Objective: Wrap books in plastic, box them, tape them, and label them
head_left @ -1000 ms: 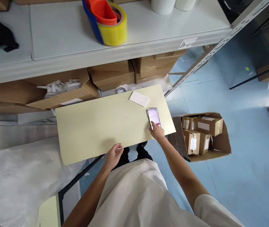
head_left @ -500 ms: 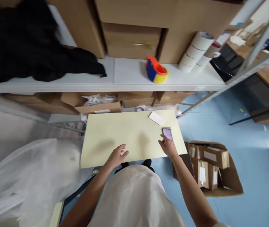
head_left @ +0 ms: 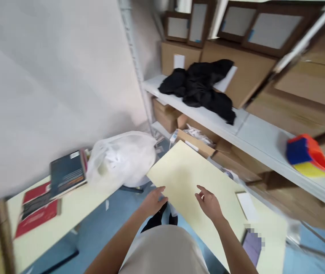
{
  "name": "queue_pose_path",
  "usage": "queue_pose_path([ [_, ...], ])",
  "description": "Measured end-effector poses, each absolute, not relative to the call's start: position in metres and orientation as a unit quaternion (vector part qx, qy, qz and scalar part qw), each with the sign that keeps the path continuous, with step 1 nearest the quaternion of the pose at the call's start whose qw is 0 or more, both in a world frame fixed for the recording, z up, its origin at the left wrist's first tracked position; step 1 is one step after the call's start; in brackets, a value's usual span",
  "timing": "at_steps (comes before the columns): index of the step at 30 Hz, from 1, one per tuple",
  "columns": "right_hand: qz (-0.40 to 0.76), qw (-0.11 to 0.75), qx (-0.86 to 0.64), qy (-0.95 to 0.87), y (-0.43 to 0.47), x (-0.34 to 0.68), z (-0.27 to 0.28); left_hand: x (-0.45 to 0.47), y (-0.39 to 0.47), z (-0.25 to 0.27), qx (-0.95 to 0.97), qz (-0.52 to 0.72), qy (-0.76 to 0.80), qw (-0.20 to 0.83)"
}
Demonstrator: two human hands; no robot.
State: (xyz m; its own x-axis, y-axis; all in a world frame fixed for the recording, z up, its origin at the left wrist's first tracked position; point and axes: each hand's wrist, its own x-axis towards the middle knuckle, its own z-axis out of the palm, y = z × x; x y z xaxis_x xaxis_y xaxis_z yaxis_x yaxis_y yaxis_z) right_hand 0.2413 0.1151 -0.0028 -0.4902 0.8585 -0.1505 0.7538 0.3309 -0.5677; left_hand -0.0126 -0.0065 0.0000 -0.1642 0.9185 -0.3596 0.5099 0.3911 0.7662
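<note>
My left hand [head_left: 153, 201] hovers at the near left edge of a pale yellow table [head_left: 185, 167], fingers apart with nothing in them. Over the same tabletop my right hand [head_left: 209, 203] is held open, its fingers slightly curled and empty. To the right of that hand lies a white flat box or block [head_left: 247, 206]. A phone [head_left: 252, 245] with a purple screen rests nearer to me, beside my right forearm and partly pixelated.
On the left, a second table [head_left: 93, 207] carries a dark book [head_left: 68, 173], a red book [head_left: 38, 209] and a white plastic bag [head_left: 125, 156]. Behind runs a shelf [head_left: 261, 133] with black cloth [head_left: 199, 85], cardboard boxes [head_left: 308, 95] and coloured tape rolls [head_left: 308, 156].
My view has swung left, bringing the second table, its books and the wall into sight. My right hand has moved away from the phone, nearer to my left hand. Both stay empty.
</note>
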Motion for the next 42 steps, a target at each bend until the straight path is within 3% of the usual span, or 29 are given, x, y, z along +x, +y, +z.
queue_pose_path([
  [8,0.304,0.037,-0.301,-0.903,0.116,0.138,-0.002,-0.052,-0.119,0.009,0.32,0.312,0.833,0.327],
  [20,0.363,0.03,-0.068,-0.929,0.018,-0.047,0.008,-0.159,-0.222,0.007,0.184,0.368,0.893,0.182],
  [31,0.331,-0.042,-0.049,-0.941,-0.09,-0.194,-0.017,-0.29,-0.308,-0.018,0.139,0.395,0.879,0.228],
  [37,0.31,-0.1,-0.064,-0.943,-0.099,-0.235,-0.019,-0.328,-0.309,-0.029,0.144,0.384,0.876,0.253],
  [42,0.333,-0.079,-0.069,-0.937,-0.093,-0.259,-0.028,-0.34,-0.299,-0.033,0.129,0.381,0.871,0.282],
])
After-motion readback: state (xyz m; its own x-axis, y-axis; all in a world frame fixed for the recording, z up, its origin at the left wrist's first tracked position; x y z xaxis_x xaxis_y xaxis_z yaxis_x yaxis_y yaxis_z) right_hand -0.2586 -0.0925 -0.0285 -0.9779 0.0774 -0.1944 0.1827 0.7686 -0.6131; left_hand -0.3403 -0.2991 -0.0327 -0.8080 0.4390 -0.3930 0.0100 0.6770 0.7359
